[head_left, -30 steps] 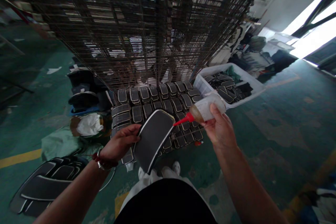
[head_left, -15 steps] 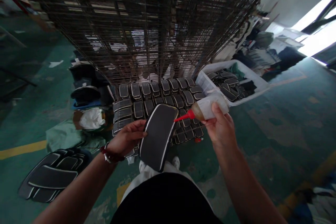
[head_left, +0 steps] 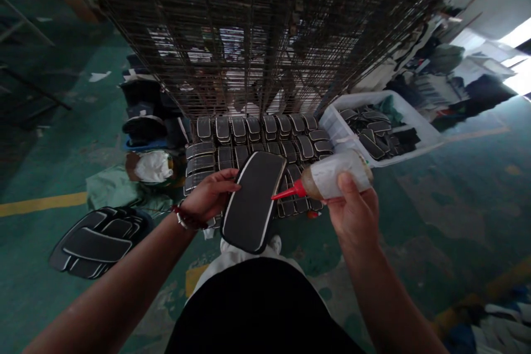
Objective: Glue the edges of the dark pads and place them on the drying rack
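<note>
My left hand pinches the left edge of a dark curved panel with pale lines along its edges. In my right hand is a squeeze bottle with a whitish wrap, amber contents and a red nozzle, tilted so it points left. The nozzle tip meets the pale line on the panel's right edge, about midway down. Beneath the panel, rows of smaller dark pieces with pale edges lie on a wire rack; the panel hides part of them.
A tall stack of wire racks rises ahead. On its right stands a white bin of dark pieces. To the left lie a pile of dark panels, green cloth and a white bag on the green floor.
The nozzle tip has slid down the panel's right edge from near its upper corner. My view has shifted slightly, so the surroundings sit further right and higher on the left.
</note>
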Motion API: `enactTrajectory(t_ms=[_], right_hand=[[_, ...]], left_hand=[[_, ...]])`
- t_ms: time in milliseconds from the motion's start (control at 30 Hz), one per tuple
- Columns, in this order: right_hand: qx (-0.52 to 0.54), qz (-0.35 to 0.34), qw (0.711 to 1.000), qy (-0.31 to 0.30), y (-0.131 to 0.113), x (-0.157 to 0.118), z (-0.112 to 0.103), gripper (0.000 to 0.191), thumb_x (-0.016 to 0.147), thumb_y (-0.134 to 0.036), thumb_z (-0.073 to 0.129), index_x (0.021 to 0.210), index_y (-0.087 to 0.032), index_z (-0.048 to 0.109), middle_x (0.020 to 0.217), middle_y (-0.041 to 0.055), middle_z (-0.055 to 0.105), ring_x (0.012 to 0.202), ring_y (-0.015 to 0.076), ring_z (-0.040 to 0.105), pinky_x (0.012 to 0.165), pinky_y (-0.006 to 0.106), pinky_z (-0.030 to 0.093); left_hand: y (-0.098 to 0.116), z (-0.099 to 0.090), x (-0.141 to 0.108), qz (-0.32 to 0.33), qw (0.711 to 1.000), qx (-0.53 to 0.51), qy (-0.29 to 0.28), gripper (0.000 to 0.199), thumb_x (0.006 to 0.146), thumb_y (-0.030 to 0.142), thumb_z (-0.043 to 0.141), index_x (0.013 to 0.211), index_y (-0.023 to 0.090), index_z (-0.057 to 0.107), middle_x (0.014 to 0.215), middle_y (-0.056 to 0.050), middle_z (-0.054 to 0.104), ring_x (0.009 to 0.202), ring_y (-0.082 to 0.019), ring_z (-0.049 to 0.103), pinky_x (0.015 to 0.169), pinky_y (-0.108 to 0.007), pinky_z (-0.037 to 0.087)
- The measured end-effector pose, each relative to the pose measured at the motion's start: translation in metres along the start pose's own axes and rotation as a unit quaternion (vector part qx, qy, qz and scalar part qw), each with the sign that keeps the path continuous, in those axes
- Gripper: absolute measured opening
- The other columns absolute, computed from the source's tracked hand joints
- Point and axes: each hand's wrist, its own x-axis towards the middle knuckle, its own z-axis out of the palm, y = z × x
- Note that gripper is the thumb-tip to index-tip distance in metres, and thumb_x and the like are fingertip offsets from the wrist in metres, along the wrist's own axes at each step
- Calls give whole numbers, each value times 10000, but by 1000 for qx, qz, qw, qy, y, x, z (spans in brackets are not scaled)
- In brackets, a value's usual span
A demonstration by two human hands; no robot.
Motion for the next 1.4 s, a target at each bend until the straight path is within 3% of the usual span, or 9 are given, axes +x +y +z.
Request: enactTrajectory(t_ms=[467, 700, 933, 1067, 1267, 1400], right_hand=[[-21, -8, 999, -44, 5, -28, 0, 269, 741, -393, 842, 922, -261, 694, 809, 7, 662, 633, 165, 615, 552, 316, 560], [-24, 1, 998, -62, 8, -32, 0, 276, 768, -405, 829, 974, -262, 713, 830, 15, 672, 627, 163, 625, 492, 282, 521], [3, -14, 1000, -25, 15, -26, 0, 324, 760, -387, 836, 1026, -240, 723, 897, 32, 711, 835, 218, 711, 725, 364, 617], [20, -44, 999, -7, 14, -21, 3, 236, 777, -370, 826, 945, -234, 729, 838, 24, 702, 808, 206, 704, 700, 337, 617], [59, -86, 994, 20, 20, -14, 4, 335, 806, -341, 815, 1124, -273, 732, 1047, 26, 749, 947, 193, 729, 823, 331, 609], [66, -91, 993, 20, 29, -15, 4, 384, 809, -378, 805, 1162, -251, 722, 1193, 61, 740, 1041, 222, 729, 903, 368, 600]], left_hand=[[-3, -7, 5, -9, 998, -35, 50, 233, 670, -15, 667, 871, 94, 711, 736, -72, 741, 618, -204, 717, 587, -312, 597], [1, -7, 2, 5, 994, -65, 84, 201, 690, -17, 626, 846, 80, 709, 733, -92, 747, 596, -206, 715, 580, -311, 605], [1, -4, -4, 12, 978, -141, 153, 257, 713, -16, 575, 905, 94, 704, 717, -65, 756, 617, -206, 732, 658, -334, 637], [-5, -7, -3, 10, 966, -189, 178, 335, 725, -17, 552, 1016, 75, 692, 761, -88, 772, 691, -235, 762, 686, -354, 654], [-12, 0, -1, 3, 942, -264, 209, 314, 750, -66, 506, 978, 106, 637, 667, -43, 716, 558, -147, 708, 526, -193, 595], [-11, 13, -2, 6, 923, -300, 242, 320, 784, -79, 451, 976, 115, 618, 647, -41, 695, 484, -133, 664, 393, -150, 504]])
